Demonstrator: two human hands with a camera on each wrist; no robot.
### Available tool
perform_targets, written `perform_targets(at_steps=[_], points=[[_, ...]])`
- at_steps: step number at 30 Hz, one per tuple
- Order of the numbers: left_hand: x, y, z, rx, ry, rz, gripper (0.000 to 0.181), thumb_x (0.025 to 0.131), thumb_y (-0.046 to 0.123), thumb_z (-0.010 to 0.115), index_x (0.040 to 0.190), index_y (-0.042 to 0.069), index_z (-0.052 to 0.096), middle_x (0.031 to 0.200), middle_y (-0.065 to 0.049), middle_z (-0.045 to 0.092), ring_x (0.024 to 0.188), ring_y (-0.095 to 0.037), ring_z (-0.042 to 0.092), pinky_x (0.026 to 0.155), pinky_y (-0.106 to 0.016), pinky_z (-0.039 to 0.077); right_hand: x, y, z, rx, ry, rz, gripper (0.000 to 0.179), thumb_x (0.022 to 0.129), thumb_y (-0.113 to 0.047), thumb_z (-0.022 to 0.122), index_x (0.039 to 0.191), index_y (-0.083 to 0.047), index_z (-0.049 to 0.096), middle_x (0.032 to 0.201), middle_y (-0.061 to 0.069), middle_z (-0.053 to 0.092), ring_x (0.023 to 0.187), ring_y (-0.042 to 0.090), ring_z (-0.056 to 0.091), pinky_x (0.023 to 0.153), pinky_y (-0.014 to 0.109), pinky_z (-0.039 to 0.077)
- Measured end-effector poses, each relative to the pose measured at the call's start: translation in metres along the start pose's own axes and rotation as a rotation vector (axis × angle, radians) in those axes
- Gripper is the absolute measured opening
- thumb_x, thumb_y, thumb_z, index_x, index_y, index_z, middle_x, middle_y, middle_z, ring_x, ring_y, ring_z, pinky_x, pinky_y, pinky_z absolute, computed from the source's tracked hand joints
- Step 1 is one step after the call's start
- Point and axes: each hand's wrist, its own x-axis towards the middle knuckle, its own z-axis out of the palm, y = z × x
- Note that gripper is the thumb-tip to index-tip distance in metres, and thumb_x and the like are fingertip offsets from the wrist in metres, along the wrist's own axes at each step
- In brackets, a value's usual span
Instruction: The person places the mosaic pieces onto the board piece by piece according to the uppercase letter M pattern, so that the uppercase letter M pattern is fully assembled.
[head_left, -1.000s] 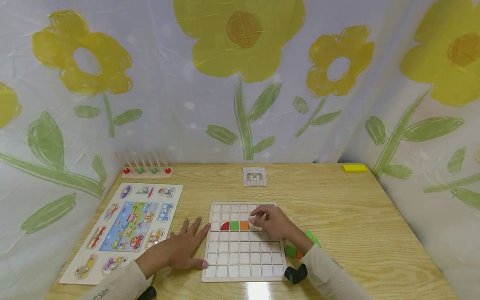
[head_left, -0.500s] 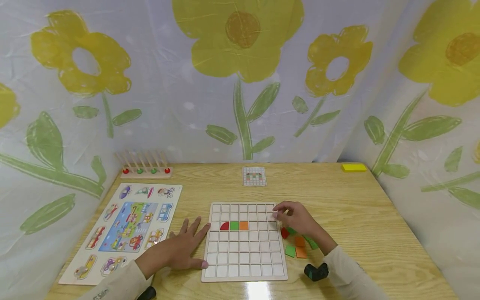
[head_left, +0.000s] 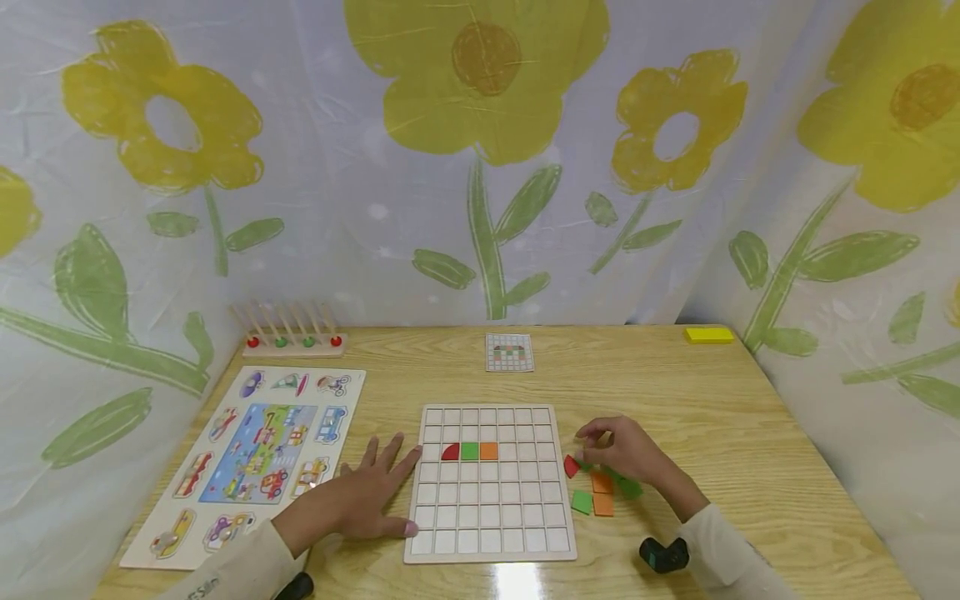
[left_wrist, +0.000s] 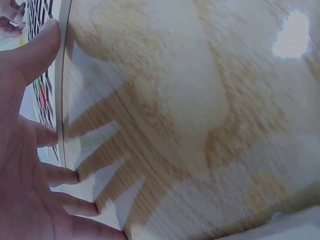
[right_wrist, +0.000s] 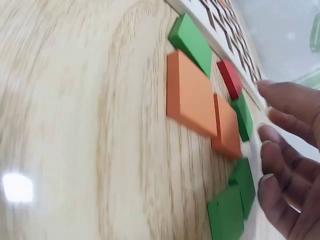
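A wooden grid board [head_left: 499,518] lies flat on the table, its third row from the top holding a red quarter-round tile [head_left: 451,452], a green square tile [head_left: 469,451] and an orange square tile [head_left: 489,451]. My left hand [head_left: 372,495] is spread at the board's left side, thumb and fingertips at its edge. Just right of the board, my right hand [head_left: 628,454] hovers over a loose pile of tiles, fingers loosely bent and holding nothing. In the right wrist view orange tiles [right_wrist: 192,95], green tiles [right_wrist: 192,42] and a red tile [right_wrist: 230,79] lie beside its fingertips.
A printed pattern card [head_left: 509,353] lies behind the board. To the left are a vehicle picture puzzle [head_left: 172,500] and a peg stand [head_left: 294,350] with red and green beads. A yellow block [head_left: 708,336] sits at the back right corner, near the flowered curtain [head_left: 322,167].
My right hand has moved from over the board, beside the orange tile, rightward to the loose tiles. The left hand has stayed put, and the row of tiles looks the same.
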Motion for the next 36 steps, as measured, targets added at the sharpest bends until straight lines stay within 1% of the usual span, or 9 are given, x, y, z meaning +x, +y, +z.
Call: perform_targets(at_steps=[3,7,11,15,18,24,31,36], points=[[0.0000,0.0001,0.0001,0.000,-0.002,0.003,0.108,0.083,0.070,0.065,0.162,0.014,0.018,0.166,-0.027,0.008,0.145,-0.063,0.009,0.092,-0.086,0.029,-0.0044,0.0014,-0.0027,-0.033,-0.040,0.018,0.031,0.085,-0.026,0.081,0.109,-0.007,0.075,0.097,0.001,0.071,0.086,0.014,0.061,0.071,0.027,0.051],[0.0000,-0.0006,0.0006,0.000,-0.004,0.007,0.107,0.083,0.070,0.065,0.162,0.014,0.018,0.166,-0.027,0.008,0.145,-0.063,0.010,0.092,-0.086,0.028,-0.0079,0.0021,-0.0042,-0.071,-0.069,0.009,0.034,0.084,-0.030,0.082,0.110,-0.009,0.075,0.103,0.002,0.071,0.092,0.017,0.064,0.078,0.031,0.052],[0.0001,-0.0021,0.0019,0.007,0.000,0.016,0.108,0.084,0.071,0.064,0.162,0.014,0.018,0.166,-0.027,0.008,0.145,-0.063,0.010,0.092,-0.086,0.030,-0.0087,0.0018,-0.0042,-0.086,-0.071,-0.011,0.030,0.085,-0.028,0.081,0.109,-0.010,0.076,0.101,0.000,0.070,0.092,0.017,0.063,0.077,0.030,0.052],[0.0003,-0.0033,0.0035,0.011,-0.002,0.016,0.108,0.084,0.072,0.062,0.163,0.015,0.016,0.166,-0.026,0.007,0.145,-0.063,0.009,0.092,-0.084,0.031,-0.0082,0.0010,-0.0036,-0.092,-0.077,-0.009,0.029,0.085,-0.027,0.081,0.109,-0.011,0.076,0.101,-0.001,0.070,0.094,0.017,0.063,0.079,0.031,0.052],[0.0013,-0.0035,0.0041,0.009,-0.002,0.014,0.109,0.083,0.072,0.064,0.162,0.015,0.016,0.166,-0.026,0.007,0.146,-0.063,0.008,0.092,-0.085,0.031,-0.0083,-0.0003,-0.0033,-0.091,-0.081,-0.007,0.029,0.085,-0.026,0.081,0.109,-0.011,0.076,0.101,-0.001,0.070,0.094,0.017,0.062,0.079,0.032,0.052],[0.0015,-0.0044,0.0050,0.005,-0.016,0.003,0.108,0.084,0.073,0.062,0.163,0.016,0.015,0.167,-0.025,0.006,0.147,-0.061,0.007,0.095,-0.084,0.031,-0.0081,-0.0018,-0.0028,-0.086,-0.085,-0.006,0.027,0.085,-0.023,0.081,0.108,-0.011,0.076,0.101,0.000,0.070,0.094,0.017,0.062,0.079,0.031,0.051],[0.0005,-0.0044,0.0024,-0.006,-0.017,0.009,0.107,0.085,0.071,0.062,0.163,0.015,0.016,0.166,-0.026,0.005,0.146,-0.062,0.007,0.094,-0.085,0.030,-0.0076,-0.0030,-0.0028,-0.059,-0.090,0.001,0.025,0.086,-0.021,0.081,0.107,-0.010,0.074,0.100,0.001,0.068,0.093,0.018,0.060,0.077,0.029,0.050],[-0.0003,-0.0042,0.0012,-0.003,-0.019,0.015,0.106,0.085,0.071,0.062,0.163,0.015,0.015,0.166,-0.027,0.004,0.146,-0.062,0.007,0.093,-0.085,0.029,-0.0077,-0.0038,-0.0024,-0.058,-0.085,0.005,0.024,0.085,-0.021,0.081,0.106,-0.012,0.074,0.099,-0.001,0.067,0.091,0.017,0.059,0.076,0.028,0.050]])
